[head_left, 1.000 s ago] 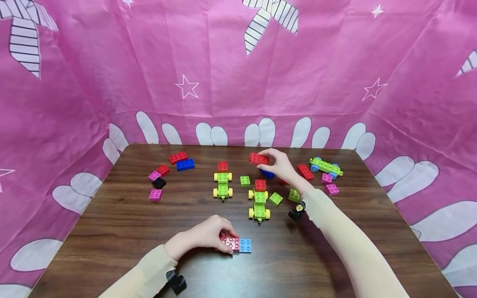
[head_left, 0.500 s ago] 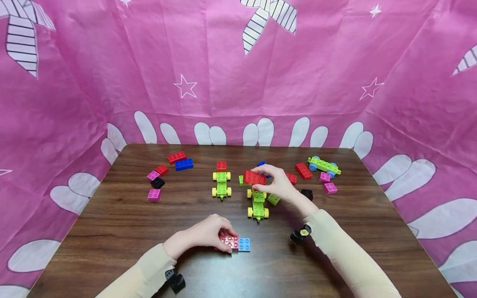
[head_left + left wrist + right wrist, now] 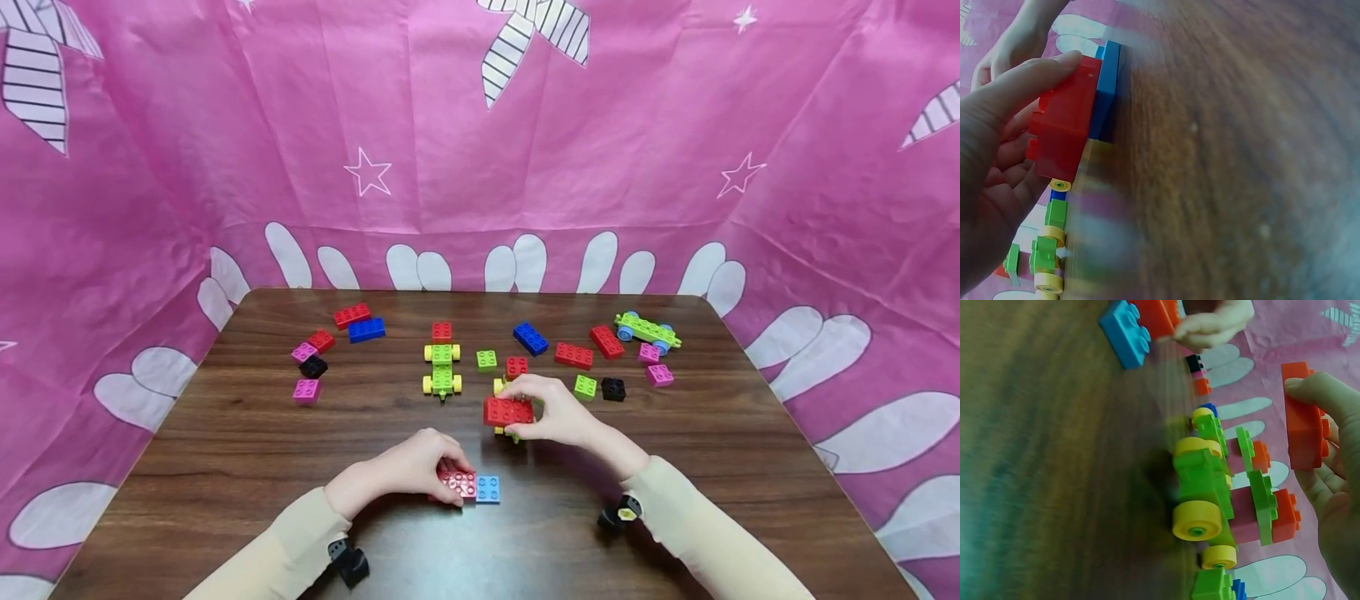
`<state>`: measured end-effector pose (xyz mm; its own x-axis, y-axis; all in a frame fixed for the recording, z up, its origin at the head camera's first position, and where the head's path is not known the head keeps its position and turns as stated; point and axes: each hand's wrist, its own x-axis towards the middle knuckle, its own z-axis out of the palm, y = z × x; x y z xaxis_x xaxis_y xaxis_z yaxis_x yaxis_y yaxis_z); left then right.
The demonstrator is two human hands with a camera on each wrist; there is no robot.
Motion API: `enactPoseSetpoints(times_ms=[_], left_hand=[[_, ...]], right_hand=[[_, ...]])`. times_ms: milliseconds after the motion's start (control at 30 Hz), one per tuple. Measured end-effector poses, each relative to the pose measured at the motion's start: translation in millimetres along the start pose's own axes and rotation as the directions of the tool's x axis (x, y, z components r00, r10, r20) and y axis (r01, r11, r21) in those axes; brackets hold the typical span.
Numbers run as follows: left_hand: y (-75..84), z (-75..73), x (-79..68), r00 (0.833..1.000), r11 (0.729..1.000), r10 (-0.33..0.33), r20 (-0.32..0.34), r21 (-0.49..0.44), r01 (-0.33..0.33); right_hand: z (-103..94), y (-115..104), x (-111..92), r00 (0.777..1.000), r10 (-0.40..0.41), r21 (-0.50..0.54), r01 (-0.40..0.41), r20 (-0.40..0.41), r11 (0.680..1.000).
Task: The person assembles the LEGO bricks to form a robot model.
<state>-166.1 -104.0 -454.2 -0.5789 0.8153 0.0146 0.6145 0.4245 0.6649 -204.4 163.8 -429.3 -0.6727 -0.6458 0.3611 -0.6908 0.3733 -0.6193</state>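
My left hand (image 3: 412, 465) grips a red brick (image 3: 462, 483) low at the front middle of the table. This brick overlaps a light blue brick (image 3: 488, 489), which sticks out to its right; the left wrist view shows the red one sitting higher than the blue (image 3: 1108, 87). A second red brick (image 3: 501, 411) is pinched between the thumb and fingers of my right hand (image 3: 553, 412), raised off the table. In the head view, it and the hand cover much of a green toy car with yellow wheels (image 3: 1200, 481), which carries a red brick (image 3: 517, 367) at its far end.
Another green car (image 3: 442, 371) stands left of the covered one. A green car base with blue wheels (image 3: 647, 330) lies back right. Loose bricks include a blue one (image 3: 531, 337), a red one (image 3: 573, 356), a black one (image 3: 613, 388) and a pink one (image 3: 306, 391).
My right hand has carried its red brick from the back of the table toward me, past the car's far end. My left hand has kept its grip in place.
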Motion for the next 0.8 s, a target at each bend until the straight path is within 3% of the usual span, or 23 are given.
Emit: enactPoseSetpoints(times_ms=[533, 800], left_hand=[[-1.1, 1.2, 0.0, 0.999, 0.999, 0.041, -0.030, 0.016, -0.040], [0.7, 1.0, -0.6, 1.000, 1.000, -0.019, -0.011, -0.025, 0.019]], right_hand=[[28.5, -13, -25, 0.984, -0.035, 0.026, 0.030, 0.175, 0.999], [37.5, -16, -33, 0.980, -0.001, 0.024, -0.004, 0.198, 1.000]])
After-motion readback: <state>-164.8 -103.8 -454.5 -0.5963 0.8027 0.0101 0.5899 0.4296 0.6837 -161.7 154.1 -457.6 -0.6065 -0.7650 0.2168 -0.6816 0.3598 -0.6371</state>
